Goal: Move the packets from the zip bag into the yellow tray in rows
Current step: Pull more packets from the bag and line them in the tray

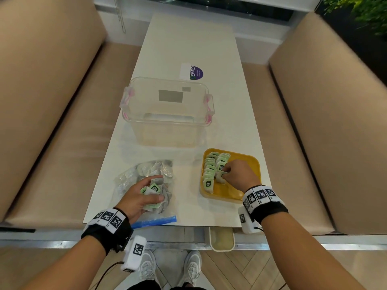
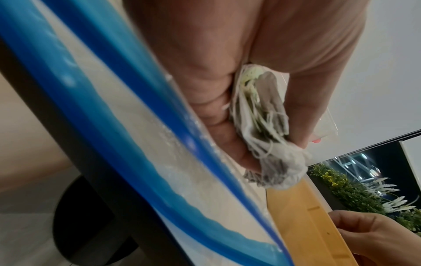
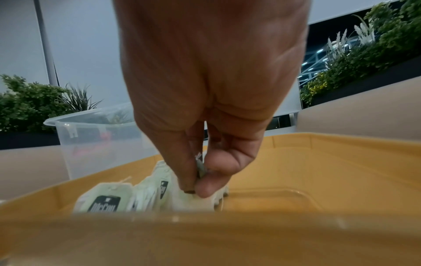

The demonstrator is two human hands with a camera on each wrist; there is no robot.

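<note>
Small pale green paper packets [image 1: 210,171] with black labels stand in two rows, left part of square yellow tray [image 1: 249,164], lower right of frame. Right hand [image 1: 238,174] pinches one packet there. Left hand [image 1: 139,196] grips bunch of packets [image 1: 154,189] over clear plastic zip bag [image 1: 129,176], lower left, on white worktop [image 1: 188,49].

A sticker [image 1: 192,72] on the table behind the clear box [image 1: 167,114] reads "ClayGo"; a packet tag [image 3: 105,203] shows "McCoy".
</note>
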